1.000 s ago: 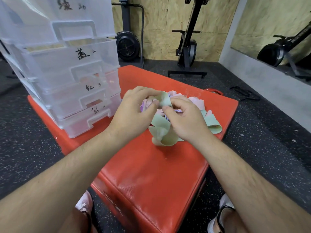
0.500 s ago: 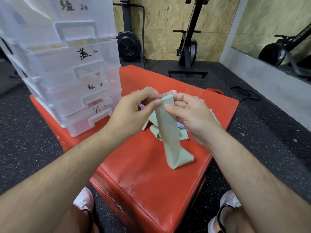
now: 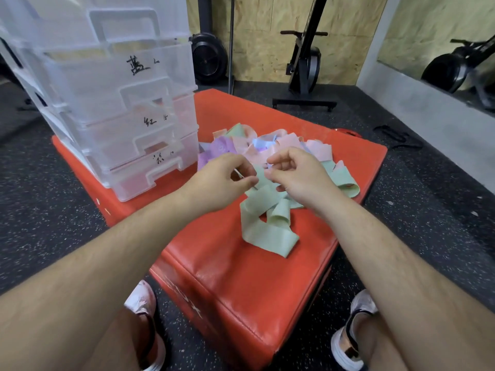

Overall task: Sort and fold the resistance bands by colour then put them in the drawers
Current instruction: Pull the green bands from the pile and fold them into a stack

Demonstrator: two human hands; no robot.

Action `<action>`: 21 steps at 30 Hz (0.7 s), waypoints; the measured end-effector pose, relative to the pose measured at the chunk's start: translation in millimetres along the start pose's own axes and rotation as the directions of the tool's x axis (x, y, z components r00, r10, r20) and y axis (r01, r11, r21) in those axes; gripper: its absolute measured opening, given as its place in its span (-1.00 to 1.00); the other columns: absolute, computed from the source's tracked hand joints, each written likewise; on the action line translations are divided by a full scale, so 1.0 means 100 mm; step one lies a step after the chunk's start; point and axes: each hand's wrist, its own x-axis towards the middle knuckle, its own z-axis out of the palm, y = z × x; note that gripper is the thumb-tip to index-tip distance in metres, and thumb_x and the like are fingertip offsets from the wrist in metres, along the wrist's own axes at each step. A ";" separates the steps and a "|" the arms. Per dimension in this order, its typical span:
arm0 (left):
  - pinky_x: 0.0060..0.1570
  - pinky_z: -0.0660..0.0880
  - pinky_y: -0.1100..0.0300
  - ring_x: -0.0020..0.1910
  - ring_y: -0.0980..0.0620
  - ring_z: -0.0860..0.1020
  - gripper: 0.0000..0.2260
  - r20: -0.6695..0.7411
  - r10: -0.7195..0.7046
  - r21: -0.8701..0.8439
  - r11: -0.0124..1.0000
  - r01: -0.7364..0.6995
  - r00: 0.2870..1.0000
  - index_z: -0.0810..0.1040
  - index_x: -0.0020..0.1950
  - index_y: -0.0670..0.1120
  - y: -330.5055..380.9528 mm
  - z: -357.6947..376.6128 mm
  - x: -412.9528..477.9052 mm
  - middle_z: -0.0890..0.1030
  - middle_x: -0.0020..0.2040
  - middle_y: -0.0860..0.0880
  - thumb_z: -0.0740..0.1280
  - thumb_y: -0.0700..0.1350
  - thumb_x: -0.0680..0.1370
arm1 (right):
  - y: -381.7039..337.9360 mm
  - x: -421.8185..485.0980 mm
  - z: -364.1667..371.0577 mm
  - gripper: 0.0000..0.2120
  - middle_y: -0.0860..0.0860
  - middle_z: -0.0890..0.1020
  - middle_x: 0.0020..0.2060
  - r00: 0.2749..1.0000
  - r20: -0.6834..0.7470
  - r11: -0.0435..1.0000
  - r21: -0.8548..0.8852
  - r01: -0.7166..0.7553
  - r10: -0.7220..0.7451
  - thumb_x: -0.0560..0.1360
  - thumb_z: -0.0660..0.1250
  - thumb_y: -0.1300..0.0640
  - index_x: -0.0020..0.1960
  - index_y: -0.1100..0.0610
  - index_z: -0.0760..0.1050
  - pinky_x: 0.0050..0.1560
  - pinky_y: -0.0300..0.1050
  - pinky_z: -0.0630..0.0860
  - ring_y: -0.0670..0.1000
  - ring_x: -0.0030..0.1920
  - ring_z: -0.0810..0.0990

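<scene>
Nearest: left shoe and right shoe are planted on the dark speckled floor, one at either side of a red padded box, the surface here. Both bare forearms are stretched out over it.

Green band: most of its length is slumped in loose loops on the surface, just nearer than the hands. Its upper end is raised into the gap between them.

Left hand: fingers curled, the band's edge pinched between thumb and forefinger.

Right hand: fingers curled inward, the same band pinched at thumb and fingertip, close beside the left hand's grip. The exact contact is partly hidden by the knuckles.

A second green band lies just right of the right hand, near the surface's edge.

Just beyond both hands: a pile of bands, with pink, purple, blue and green mixed.

Left of the left hand and farther back: a clear plastic drawer unit stands on the surface, its drawers stacked, with handwritten labels on the fronts.

Farthest: a black exercise machine is seen against a chipboard wall.
</scene>
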 end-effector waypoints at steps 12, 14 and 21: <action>-0.15 0.34 0.38 -0.09 0.03 0.49 -0.75 0.349 0.016 0.330 0.934 -0.139 0.937 0.52 0.06 -0.07 -0.37 0.30 -0.21 0.40 -0.01 0.01 0.47 -0.09 0.44 | 0.36 -0.22 0.24 -0.66 -0.03 0.69 -0.05 0.890 0.438 0.844 -0.519 0.135 0.128 0.40 0.50 0.24 0.15 0.09 0.56 0.09 -0.08 0.59 -0.04 -0.06 0.64; -0.05 0.41 0.21 -0.03 -0.04 0.51 -0.74 0.393 -0.031 0.381 0.915 -0.132 0.919 0.50 0.10 -0.06 -0.42 0.30 -0.22 0.40 0.03 0.00 0.46 -0.12 0.45 | 0.36 -0.24 0.31 -0.65 -0.08 0.69 -0.11 0.890 0.442 0.813 -0.555 0.175 0.111 0.40 0.51 0.19 0.15 0.06 0.55 0.05 -0.05 0.58 -0.08 -0.16 0.59; 0.14 0.50 0.04 0.05 -0.10 0.55 -0.44 0.331 -0.253 0.465 0.882 0.077 0.909 0.33 0.43 0.03 -0.49 0.17 -0.22 0.37 0.28 -0.06 0.44 -0.03 0.47 | 0.32 -0.30 0.45 -0.73 -0.09 0.67 0.00 0.873 0.482 0.637 -0.697 0.328 0.078 0.46 0.45 0.02 0.14 -0.03 0.53 0.29 -0.01 0.34 0.02 0.11 0.59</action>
